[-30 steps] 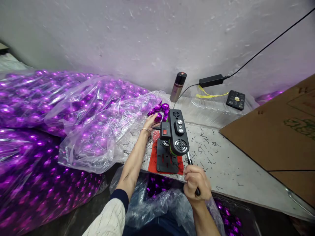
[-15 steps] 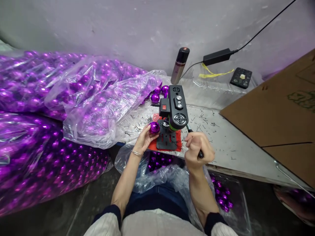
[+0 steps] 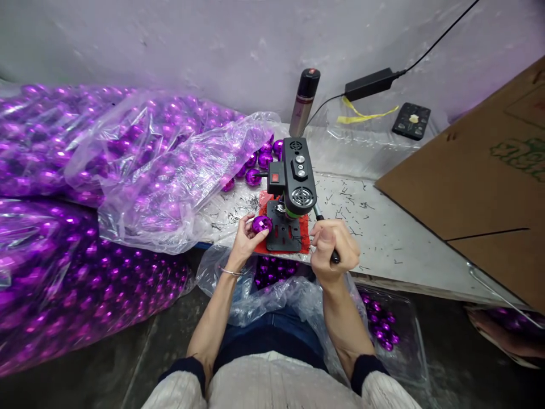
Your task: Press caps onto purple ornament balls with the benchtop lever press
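A shiny purple ball (image 3: 261,224) is held in the fingers of my left hand (image 3: 246,241), at the left edge of the black machine's base plate (image 3: 284,241). My right hand (image 3: 335,250) is wrapped round the black-tipped lever (image 3: 335,257) on the machine's right side. The black machine (image 3: 300,176), with a red switch, stands over a red cloth (image 3: 305,234) on the white table. More purple balls (image 3: 252,177) lie loose behind and left of it.
Large clear bags of purple balls (image 3: 140,153) fill the left side. Behind the machine stand a spray can (image 3: 304,102), a power adapter (image 3: 369,84) and a dark phone-like object (image 3: 411,120). A cardboard box (image 3: 477,182) is at right. Black scraps litter the table.
The ball in my left hand has turned, and my thumb has shifted onto its front. More loose balls show by the bag. The whole view has shifted slightly.
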Tool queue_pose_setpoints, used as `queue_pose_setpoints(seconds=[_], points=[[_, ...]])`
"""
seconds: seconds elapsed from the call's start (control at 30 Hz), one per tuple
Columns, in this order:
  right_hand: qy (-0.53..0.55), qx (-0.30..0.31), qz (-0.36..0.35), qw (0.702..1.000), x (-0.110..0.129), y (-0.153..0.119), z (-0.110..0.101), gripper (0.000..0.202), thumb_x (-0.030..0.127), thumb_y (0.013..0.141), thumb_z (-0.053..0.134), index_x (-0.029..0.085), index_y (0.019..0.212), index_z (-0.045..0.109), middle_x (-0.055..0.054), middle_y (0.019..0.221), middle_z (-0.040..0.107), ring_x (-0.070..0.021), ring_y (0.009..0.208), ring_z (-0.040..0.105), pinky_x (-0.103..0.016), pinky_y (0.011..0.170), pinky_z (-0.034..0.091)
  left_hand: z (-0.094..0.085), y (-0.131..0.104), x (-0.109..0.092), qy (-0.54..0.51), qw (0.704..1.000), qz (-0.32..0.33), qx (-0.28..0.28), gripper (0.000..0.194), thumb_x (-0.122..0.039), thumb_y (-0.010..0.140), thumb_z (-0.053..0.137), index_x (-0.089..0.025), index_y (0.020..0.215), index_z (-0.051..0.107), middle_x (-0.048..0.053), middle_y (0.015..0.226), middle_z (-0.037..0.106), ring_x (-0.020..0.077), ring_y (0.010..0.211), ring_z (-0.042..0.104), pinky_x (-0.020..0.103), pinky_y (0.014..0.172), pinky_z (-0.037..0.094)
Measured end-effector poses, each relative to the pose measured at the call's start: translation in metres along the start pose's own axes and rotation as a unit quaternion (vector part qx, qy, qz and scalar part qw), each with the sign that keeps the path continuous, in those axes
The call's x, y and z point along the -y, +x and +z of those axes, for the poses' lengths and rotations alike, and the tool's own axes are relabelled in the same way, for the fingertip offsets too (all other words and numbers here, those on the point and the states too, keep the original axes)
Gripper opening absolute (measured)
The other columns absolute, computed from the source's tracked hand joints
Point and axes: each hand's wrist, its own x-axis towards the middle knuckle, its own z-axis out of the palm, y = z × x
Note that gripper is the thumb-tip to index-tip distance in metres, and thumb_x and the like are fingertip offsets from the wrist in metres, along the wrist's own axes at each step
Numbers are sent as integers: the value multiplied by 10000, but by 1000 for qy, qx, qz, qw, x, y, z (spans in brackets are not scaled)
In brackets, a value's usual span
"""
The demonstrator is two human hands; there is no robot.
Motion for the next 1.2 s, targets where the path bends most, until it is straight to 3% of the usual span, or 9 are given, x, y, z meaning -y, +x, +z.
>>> queue_pose_setpoints(seconds=[0.13,0.23,0.33,0.47,0.77,1.07,1.2], points=[[-3,3,-3,1000,1,0,-1,297,111,971,489,214,695,530,9,641,604,-121,619,591,-271,572,422,6,5,1,79,995,61,-3,586,-513,813,764,-192,1268,581,121,1274,689,259,1186,667,427,1102,491],[-11,12,-5,1000,0,0,-2,288,119,975,480,215,710,540,6,643,608,-126,615,597,-274,566,423,11,9,1,140,983,121,2,611,-489,827,756,-202,1336,578,125,1387,640,279,1319,601,432,1179,425],[-13,17,-6,1000,-1,-1,-3,277,123,974,476,215,724,551,2,652,619,-130,617,604,-279,569,431,15,12,3,182,973,140,33,689,-438,809,784,-212,1408,530,120,1379,646,277,1277,634,426,1138,467],[-10,19,-12,1000,-1,-1,-3,267,116,970,480,215,734,555,5,656,619,-127,627,603,-278,575,438,21,12,3,229,959,156,65,613,-414,826,789,-214,1360,563,112,1317,686,276,1212,670,421,1082,511],[-4,28,-20,999,-3,-2,-5,259,88,957,493,213,733,533,11,669,609,-119,654,597,-265,580,440,27,15,12,297,909,278,92,601,-452,886,746,-220,1414,576,139,1350,674,300,1275,639,466,1117,502],[1,23,-24,999,-4,-4,-3,252,97,959,501,214,738,523,11,676,611,-119,654,590,-262,574,430,30,20,23,274,916,282,78,664,-537,896,717,-215,1451,545,150,1377,676,304,1273,659,460,1103,515],[-4,26,-25,999,-3,-3,-4,255,92,956,504,215,733,519,12,674,610,-117,650,595,-261,565,427,26,22,22,304,899,303,92,680,-550,905,703,-194,1459,529,161,1344,694,301,1223,684,465,1073,529]])
